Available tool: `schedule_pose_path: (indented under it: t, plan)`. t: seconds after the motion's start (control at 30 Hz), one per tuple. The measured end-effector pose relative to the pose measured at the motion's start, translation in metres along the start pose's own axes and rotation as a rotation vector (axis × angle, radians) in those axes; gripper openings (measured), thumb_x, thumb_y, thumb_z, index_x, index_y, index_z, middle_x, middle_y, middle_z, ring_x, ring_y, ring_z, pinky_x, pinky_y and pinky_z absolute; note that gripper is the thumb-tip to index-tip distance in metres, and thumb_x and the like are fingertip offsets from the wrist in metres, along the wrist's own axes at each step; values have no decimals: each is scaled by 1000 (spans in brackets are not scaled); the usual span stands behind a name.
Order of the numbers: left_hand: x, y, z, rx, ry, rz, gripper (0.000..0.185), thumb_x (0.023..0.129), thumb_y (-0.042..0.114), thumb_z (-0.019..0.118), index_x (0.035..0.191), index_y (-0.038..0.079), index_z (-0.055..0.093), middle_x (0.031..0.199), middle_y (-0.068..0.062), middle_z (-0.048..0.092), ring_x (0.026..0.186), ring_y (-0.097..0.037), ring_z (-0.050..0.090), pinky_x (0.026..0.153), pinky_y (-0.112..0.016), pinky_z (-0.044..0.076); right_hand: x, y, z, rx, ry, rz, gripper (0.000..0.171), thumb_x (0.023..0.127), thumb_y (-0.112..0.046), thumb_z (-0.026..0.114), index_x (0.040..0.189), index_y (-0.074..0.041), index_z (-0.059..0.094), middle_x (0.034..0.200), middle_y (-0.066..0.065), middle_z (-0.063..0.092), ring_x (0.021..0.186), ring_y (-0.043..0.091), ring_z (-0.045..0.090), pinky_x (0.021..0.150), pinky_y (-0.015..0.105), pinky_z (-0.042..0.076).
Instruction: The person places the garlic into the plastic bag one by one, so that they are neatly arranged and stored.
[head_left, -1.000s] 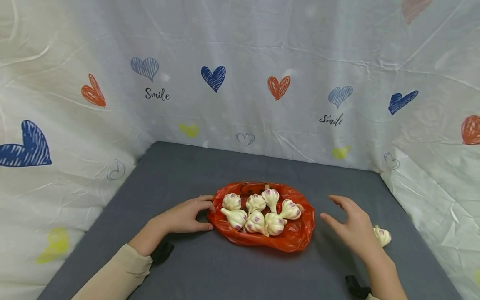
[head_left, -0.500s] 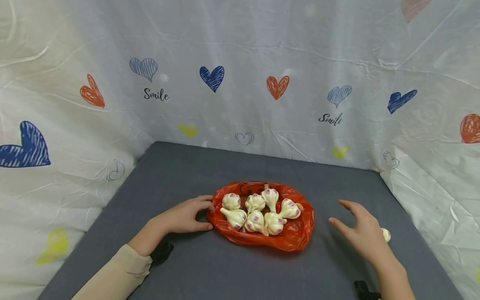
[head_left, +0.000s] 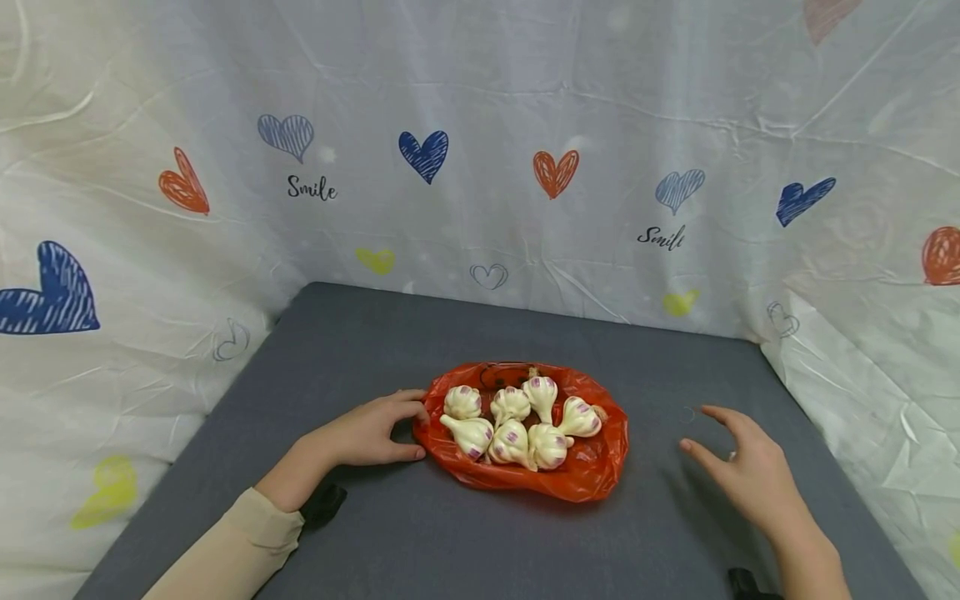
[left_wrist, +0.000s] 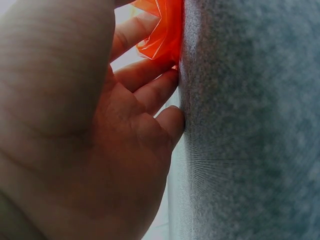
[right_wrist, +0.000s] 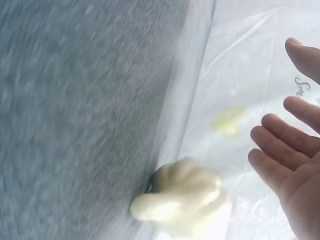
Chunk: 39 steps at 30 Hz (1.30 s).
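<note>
A red plastic bag point(head_left: 600, 475) with its mouth spread wide stands on the grey table, several garlic bulbs point(head_left: 512, 442) lying inside. My left hand point(head_left: 367, 432) rests against the bag's left side, fingers and thumb spread along its edge. Those fingers point(left_wrist: 142, 72) touch the red plastic in the left wrist view. To the right of the bag, my right hand point(head_left: 757, 471) is raised over the table, thumb and fingers apart, holding nothing. One loose garlic bulb point(right_wrist: 187, 197) lies on the table near it; in the head view this hand hides nearly all of that bulb.
The grey table point(head_left: 375, 333) reaches back to a white curtain point(head_left: 487, 83) printed with hearts and "Smile", which also hangs along both sides. Dark wrist devices show below the left hand point(head_left: 322, 504) and the right forearm.
My right hand has moved right and slightly down, away from the bag, and now covers the loose garlic bulb in the head view. The left hand and the bag stay in place.
</note>
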<state>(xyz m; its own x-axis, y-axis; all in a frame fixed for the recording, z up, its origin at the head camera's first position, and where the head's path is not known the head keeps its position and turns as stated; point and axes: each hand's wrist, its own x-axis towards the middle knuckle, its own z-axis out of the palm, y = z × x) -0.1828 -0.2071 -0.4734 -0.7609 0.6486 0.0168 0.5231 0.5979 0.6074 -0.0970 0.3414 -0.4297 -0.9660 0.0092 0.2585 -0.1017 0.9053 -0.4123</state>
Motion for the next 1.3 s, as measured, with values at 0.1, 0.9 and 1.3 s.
schedule_pose_path:
  t: [0.1,0.9,1.3]
  plan:
    - [0,0,1,3,1,-3,26,99,40,84,119,32,70,171,-15,41,156,-42,41,118,-61,42,-1,4,-2,-14,-12,23,75,99,-43,84,150,5,56,148,37,52,104,48,70,88,71,51]
    - [-3,-1,1,-9,-7,-9,28,99,42,83,122,32,70,171,-15,40,157,-43,39,118,-62,42,-9,40,-15,-41,-125,115,84,104,-50,75,154,12,46,148,45,47,128,64,50,94,76,45]
    - [0,1,0,-9,-8,-6,28,99,40,84,121,31,70,171,-16,41,157,-42,40,119,-62,42,-12,52,-16,-71,-137,133,83,104,-48,75,149,17,49,144,47,50,127,65,50,95,76,44]
